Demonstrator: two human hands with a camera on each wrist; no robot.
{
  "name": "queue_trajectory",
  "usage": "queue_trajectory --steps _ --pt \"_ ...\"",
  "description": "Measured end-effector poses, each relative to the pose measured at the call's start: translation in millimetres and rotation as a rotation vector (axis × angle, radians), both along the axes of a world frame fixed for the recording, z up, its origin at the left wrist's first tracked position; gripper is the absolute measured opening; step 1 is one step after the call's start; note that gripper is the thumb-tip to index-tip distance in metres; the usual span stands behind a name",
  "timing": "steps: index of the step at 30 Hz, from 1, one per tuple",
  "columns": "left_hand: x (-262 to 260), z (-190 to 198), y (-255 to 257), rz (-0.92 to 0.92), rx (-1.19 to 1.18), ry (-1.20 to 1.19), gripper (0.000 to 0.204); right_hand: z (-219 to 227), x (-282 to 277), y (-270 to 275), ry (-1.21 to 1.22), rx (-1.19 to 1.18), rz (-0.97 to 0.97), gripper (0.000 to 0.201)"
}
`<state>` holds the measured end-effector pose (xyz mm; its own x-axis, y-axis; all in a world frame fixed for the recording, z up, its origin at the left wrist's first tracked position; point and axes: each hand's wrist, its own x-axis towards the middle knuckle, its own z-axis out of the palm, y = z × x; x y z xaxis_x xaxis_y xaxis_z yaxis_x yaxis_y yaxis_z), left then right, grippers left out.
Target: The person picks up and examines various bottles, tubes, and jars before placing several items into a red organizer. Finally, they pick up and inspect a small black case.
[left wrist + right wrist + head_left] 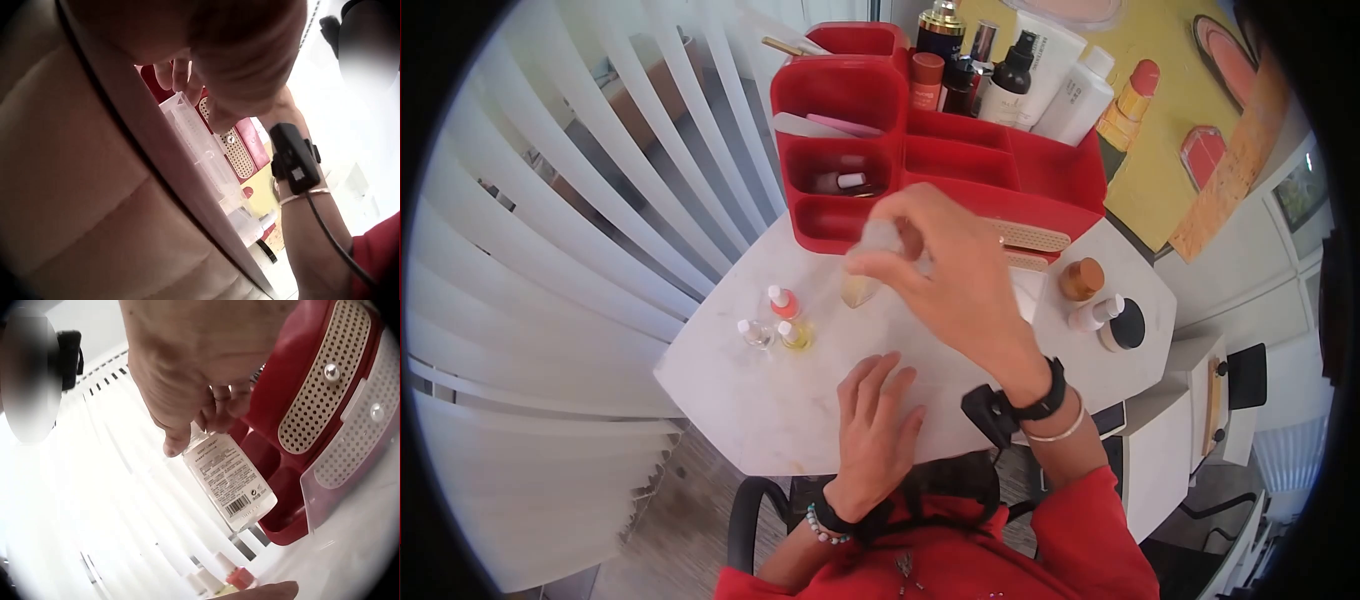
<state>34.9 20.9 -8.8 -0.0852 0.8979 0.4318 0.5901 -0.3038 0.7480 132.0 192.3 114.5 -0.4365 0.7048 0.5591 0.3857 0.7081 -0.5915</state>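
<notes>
My right hand (960,270) is raised over the table in front of the red organizer (1040,180), its thumb and fingers gripping a clear rectangular bottle (231,481) by its top end. Printed text and a barcode cover the bottle's label in the right wrist view; the fingers hide part of its top. Relaxed and holding nothing, my left hand (875,415) lies at the table's front edge. Beyond it on the left stand three small white-capped bottles, apparently nail polish: a coral one (786,304), a clear one (754,334) and a yellow one (796,337).
Bottles and tubes, including a black pump bottle (1008,80), crowd the organizer's back. On the table's right are a brown-lidded jar (1082,279), a small pink bottle (1090,315) and a black-lidded jar (1125,325). Vertical blinds (580,200) hang along the left.
</notes>
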Motion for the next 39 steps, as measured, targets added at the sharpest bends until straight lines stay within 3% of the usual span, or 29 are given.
queue_trajectory --steps 4,14,18,22,24,26,28,34,35,37,39 --pt "-3.2 -5.1 -0.1 -0.016 -0.004 -0.014 0.051 -28.3 -31.7 21.0 -0.131 0.152 -0.056 0.04" --pt "-8.3 -2.8 0.8 -0.058 0.011 -0.051 0.04 -58.7 -40.9 30.6 -0.235 0.092 -0.124 0.036" --pt "-8.6 -2.7 -1.4 -0.057 -0.007 -0.036 0.04 -50.9 -31.4 20.4 -0.305 0.101 -0.131 0.041" --pt "-8.5 -1.5 -0.6 -0.071 0.008 -0.037 0.039 -4.9 -8.4 3.1 -0.192 0.15 -0.135 0.038" --pt "-7.9 -0.3 -1.3 -0.055 -0.007 -0.036 0.038 25.3 17.4 8.2 -0.004 0.416 -0.295 0.03" --pt "-6.4 2.7 -3.2 -0.062 -0.012 -0.036 0.037 53.6 50.5 24.9 0.192 0.43 -0.496 0.023" --pt "-5.0 3.3 -3.3 -0.063 -0.016 -0.04 0.037 78.1 75.9 51.7 0.291 0.443 -0.652 0.031" --pt "-2.9 4.9 -4.0 -0.052 -0.019 0.017 0.036 48.9 110.3 139.0 0.16 0.56 -0.866 0.057" --pt "-2.4 3.7 -3.6 -0.044 -0.02 0.021 0.035 48.8 108.3 138.9 0.168 0.557 -0.875 0.057" --pt "-1.6 3.9 -3.6 -0.042 -0.019 0.035 0.035 51.6 103.1 136.3 0.157 0.118 -0.873 0.06" --pt "-1.3 4.5 -3.4 -0.033 -0.027 0.028 0.034 50.4 102.7 139.2 0.112 0.171 -0.899 0.06"
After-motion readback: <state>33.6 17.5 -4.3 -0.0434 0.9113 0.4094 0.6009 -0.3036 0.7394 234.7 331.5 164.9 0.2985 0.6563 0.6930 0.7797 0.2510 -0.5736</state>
